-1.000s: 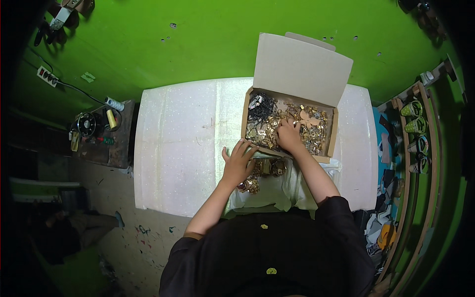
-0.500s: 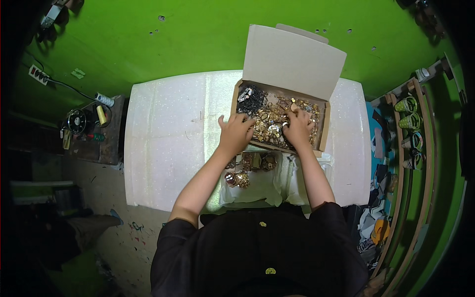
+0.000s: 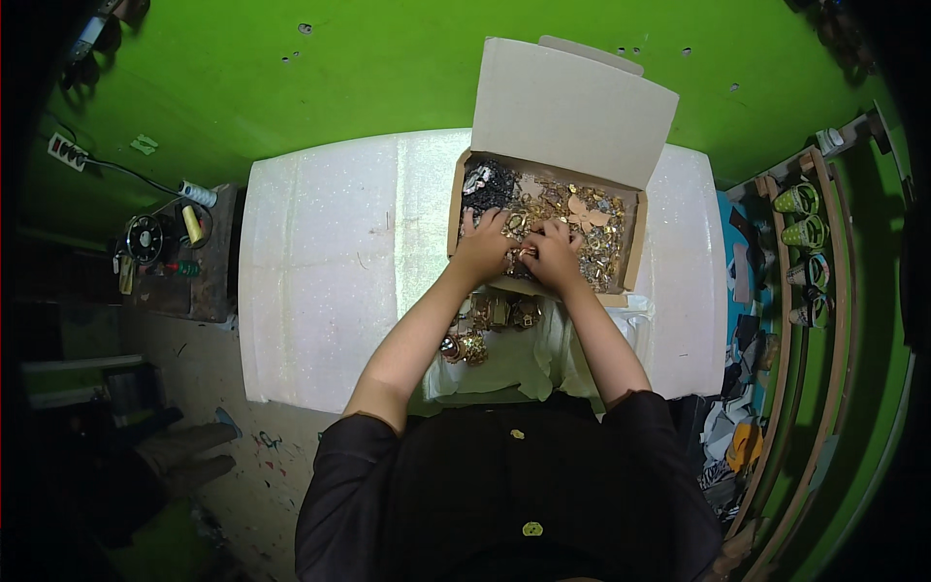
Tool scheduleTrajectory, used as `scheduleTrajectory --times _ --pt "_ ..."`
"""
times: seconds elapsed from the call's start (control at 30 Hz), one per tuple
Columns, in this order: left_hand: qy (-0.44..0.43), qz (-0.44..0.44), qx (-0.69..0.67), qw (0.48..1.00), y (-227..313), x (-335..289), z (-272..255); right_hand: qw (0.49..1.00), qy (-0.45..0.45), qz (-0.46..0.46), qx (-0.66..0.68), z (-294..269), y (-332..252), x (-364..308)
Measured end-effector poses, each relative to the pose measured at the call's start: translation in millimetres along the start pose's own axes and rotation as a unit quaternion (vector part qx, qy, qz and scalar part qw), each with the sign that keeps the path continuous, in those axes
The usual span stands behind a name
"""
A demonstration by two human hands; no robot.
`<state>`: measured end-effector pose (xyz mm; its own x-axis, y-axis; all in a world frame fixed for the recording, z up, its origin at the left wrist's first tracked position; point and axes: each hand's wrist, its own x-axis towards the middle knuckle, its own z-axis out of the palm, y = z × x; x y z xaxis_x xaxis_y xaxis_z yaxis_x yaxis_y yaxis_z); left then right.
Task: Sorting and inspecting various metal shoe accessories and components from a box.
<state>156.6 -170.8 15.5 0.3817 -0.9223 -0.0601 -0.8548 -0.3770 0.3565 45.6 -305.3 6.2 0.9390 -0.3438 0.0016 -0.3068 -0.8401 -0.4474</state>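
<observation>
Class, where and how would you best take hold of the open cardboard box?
Probably grip the cardboard box by its two short walls, coming from both sides at once: left wall and right wall. They stand opposite each other, so the load should balance. The raised lid is a flat flap joined at the back, likely a weaker hold; loose gold-coloured pieces inside suggest keeping it level.

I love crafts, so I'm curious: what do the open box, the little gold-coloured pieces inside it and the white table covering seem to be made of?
Open box: probably cardboard, matte, with brown folded edges.
Gold-coloured pieces: likely metal with a shiny finish, judging by bright glints; plated plastic is possible.
White table covering: perhaps plastic sheeting or coated fabric; it glistens with fine sparkle.
</observation>
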Motion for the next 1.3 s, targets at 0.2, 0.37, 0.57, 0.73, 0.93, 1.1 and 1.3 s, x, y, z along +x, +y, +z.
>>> scheduleTrajectory --times 0.2,0.37,0.57,0.73,0.93,1.1,1.3 --pt "0.034 0.005 -0.060 0.998 0.4 0.3 -2.1 0.991 0.091 -0.001 0.096 3.8 11.3 -5.5" --pt "0.020 -0.026 -0.098 0.995 -3.8 4.5 -3.8 0.978 0.106 0.024 0.176 4.5 18.2 -2.1" --pt "0.120 -0.042 -0.102 0.987 -3.8 2.0 -2.9 0.955 0.157 0.078 0.241 10.1 26.5 0.3" --pt "0.217 -0.053 -0.166 0.961 0.3 -2.0 -17.8 0.972 0.159 0.140 0.097 5.2 21.7 -4.1" --pt "0.245 -0.056 -0.176 0.952 -3.6 -7.3 -15.1 0.990 0.115 0.036 0.075 -18.1 -13.5 -9.2" --pt "0.224 -0.040 -0.180 0.957 1.0 -7.5 -18.6 0.974 0.099 -0.015 0.203 -2.8 -4.1 -8.7" --pt "0.214 -0.108 -0.160 0.957 1.2 -4.0 -21.1 0.965 0.242 0.011 0.098 -7.9 -6.8 -3.4"
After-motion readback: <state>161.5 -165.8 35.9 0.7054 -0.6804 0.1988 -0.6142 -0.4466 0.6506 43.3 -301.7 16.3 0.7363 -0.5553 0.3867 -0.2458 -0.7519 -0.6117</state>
